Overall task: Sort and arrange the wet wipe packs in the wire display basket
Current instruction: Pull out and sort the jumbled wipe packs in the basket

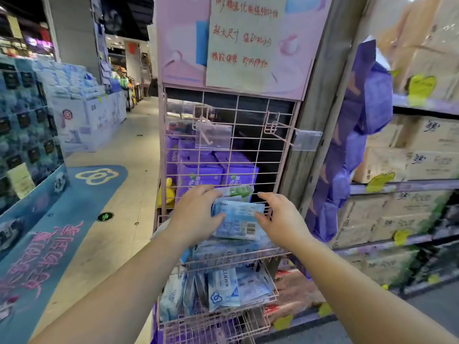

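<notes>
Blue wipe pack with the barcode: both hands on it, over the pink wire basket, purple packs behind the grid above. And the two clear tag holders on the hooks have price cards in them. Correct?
Not quite: the head view shows both clear tag holders empty, no cards. The rest holds: left hand and right hand hold the blue wipe pack over the pink wire basket, purple packs behind the grid.

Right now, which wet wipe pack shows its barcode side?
The light blue pack held between the left hand and right hand, above the upper basket. Its barcode faces the camera; the packs in the lower basket show printed fronts.
</notes>
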A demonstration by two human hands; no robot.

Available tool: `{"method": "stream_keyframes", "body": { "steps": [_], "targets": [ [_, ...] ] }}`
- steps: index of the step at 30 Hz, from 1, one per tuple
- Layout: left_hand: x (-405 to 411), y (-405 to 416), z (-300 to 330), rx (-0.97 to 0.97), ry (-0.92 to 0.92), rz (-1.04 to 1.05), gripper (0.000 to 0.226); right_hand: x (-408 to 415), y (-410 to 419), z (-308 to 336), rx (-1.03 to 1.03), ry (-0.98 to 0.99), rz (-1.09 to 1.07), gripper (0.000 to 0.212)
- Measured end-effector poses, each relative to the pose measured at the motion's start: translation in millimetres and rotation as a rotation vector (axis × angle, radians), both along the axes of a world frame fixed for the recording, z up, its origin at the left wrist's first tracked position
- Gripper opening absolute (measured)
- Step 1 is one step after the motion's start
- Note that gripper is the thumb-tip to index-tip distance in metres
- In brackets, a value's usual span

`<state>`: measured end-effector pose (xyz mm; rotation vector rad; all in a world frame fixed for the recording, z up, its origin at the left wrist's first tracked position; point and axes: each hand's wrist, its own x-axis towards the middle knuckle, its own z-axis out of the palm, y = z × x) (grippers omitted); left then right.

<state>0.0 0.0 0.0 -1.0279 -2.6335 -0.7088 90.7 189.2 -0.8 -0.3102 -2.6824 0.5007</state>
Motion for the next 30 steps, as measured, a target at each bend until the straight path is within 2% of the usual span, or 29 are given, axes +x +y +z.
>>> {"method": "stream_keyframes", "body": {
  "steps": [6, 10, 18, 22, 24, 27, 30],
  "targets": [
    [-33.4, 10.7, -2.8, -0.081, -0.032, -0.025, 0.07, -35.5, 17.2, 4.5, -0.006, -0.033, -0.015, 0.053],
    [-44.9, 13.9, -4.0, -0.22, -0.066, -0.047, 0.076, -55.3, 22.1, 9.6, -0.014, -0.024, 0.021, 0.051],
    [-45.0, 21.0, -0.1, -0.25, -0.059, -0.037, 0.058, -90.4, 42.4, 13.3, -0.049, -0.015, 0.136, 0.046],
    [-40.2, 23.9, -1.8, -0.248, -0.028, 0.015, 0.061, -94.4, 44.1, 13.7, -0.059, -0.068, 0.281, 0.042],
    [-37.3, 24.2, -4.7, -0.24, -0.004, 0.067, 0.063, -92.8, 43.6, 13.7, -0.028, -0.156, 0.393, 0.049],
    [-29.9, 15.8, -5.1, -0.187, 0.01, 0.156, 0.066, -89.5, 42.0, 11.1, 0.164, -0.263, 0.513, 0.073],
    [-18.4, -6.6, -9.8, -0.006, -0.032, 0.288, 0.064, -88.1, 42.4, 0.4, 0.257, -0.331, 0.564, 0.093]
  ]
}}
